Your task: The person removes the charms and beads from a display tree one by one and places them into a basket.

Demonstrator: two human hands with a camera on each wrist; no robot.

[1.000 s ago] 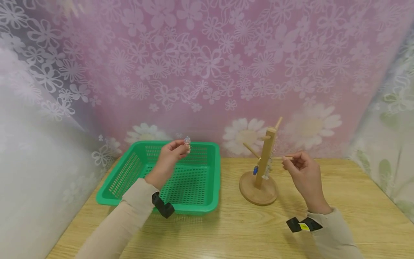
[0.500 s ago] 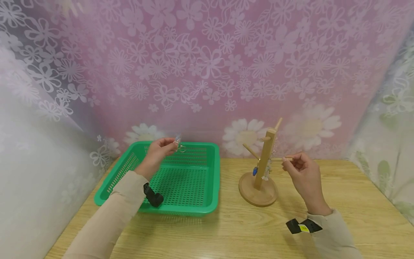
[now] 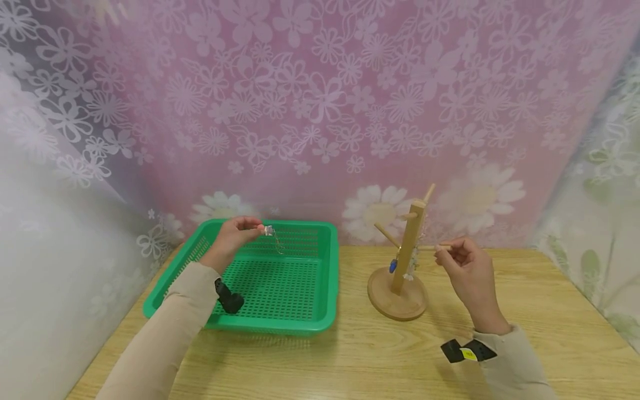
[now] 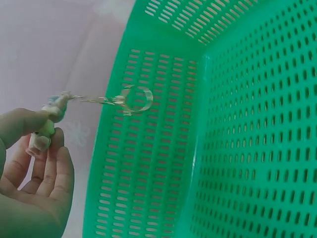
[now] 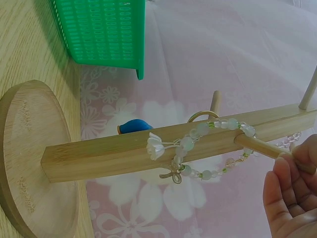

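My left hand (image 3: 231, 243) pinches a small figurine keychain (image 3: 269, 230) between thumb and fingers above the green basket (image 3: 329, 278). The left wrist view shows its pale figure (image 4: 48, 127), with yellow-green and blue parts, and a short chain ending in a metal clasp ring (image 4: 146, 100). Off to the right, my right hand (image 3: 468, 273) pinches the outer end of a peg (image 5: 262, 147) on a wooden stand (image 3: 407, 253). Around that peg hangs a beaded bracelet (image 5: 187, 144) of pale and green beads, with a white flower charm (image 5: 155, 147) and a bow charm.
From another peg on the stand's left side hangs a blue item (image 3: 393, 266) on a gold-coloured ring (image 5: 202, 114). The stand's round base (image 3: 397, 300) rests on the wooden table (image 3: 360, 361), right of the basket. A flowered pink curtain (image 3: 320, 111) closes off the back.
My left hand has moved left over the basket with the keychain, whose chain and ring now dangle to the right of the fingers. The right hand stays on the peg.
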